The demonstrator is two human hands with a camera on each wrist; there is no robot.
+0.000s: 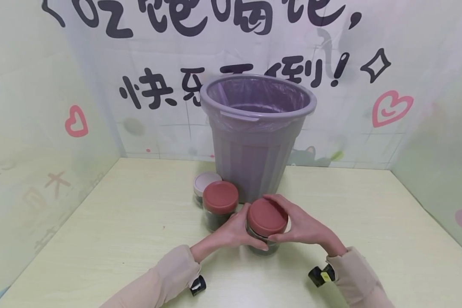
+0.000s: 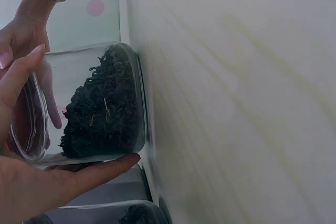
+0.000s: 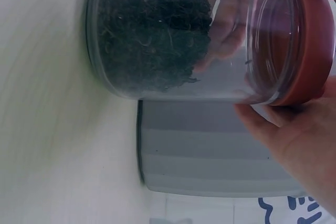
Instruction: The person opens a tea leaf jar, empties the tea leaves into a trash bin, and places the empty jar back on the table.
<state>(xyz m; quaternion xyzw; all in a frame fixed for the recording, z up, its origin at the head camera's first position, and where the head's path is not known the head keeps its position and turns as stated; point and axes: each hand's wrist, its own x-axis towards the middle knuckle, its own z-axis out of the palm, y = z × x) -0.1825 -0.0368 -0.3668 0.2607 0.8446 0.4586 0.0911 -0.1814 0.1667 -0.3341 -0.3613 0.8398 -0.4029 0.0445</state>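
A clear jar point(image 2: 107, 106) of dark, curly dried leaves, probably loose tea, stands on the table. Its red lid point(image 1: 267, 216) sits on top. My left hand point(image 1: 235, 231) grips the jar's glass side, thumb across the front. From the other side, my right hand point(image 1: 302, 224) holds the lid's edge between thumb and fingers. The right wrist view shows the leaves filling roughly the lower half of the jar. Just left of it stands a second red-lidded jar point(image 1: 220, 199), partly behind my left hand. Behind that is a jar with a pale lid point(image 1: 207, 180).
A tall grey bin point(image 1: 254, 158) with a clear liner stands right behind the jars. The pale wooden table point(image 1: 111, 231) extends to both sides. Printed wall sheets point(image 1: 158, 128) enclose the back and sides.
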